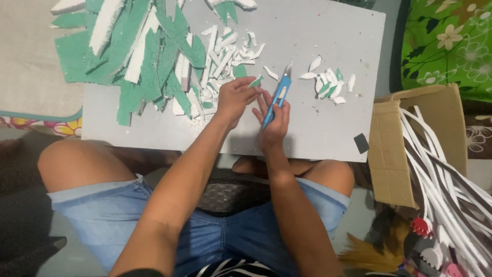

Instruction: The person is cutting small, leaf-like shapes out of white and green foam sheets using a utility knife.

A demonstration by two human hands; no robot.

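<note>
My left hand [234, 96] pinches a small green-and-white foam piece [255, 81] over the grey board [328, 128]. My right hand [272, 123] grips blue thread snips [277, 96], whose tip points up toward that piece. A big heap of green and white foam strips [143, 56] lies to the left of the hands. A small cluster of cut leaf-shaped pieces [330, 82] sits to the right on the board.
The board rests across my lap, with denim shorts [107, 210] below. A cardboard box [410, 149] holding long white strips [451, 190] stands at the right. A small dark square [361, 143] lies near the board's right corner. Green floral cloth [451, 41] is behind.
</note>
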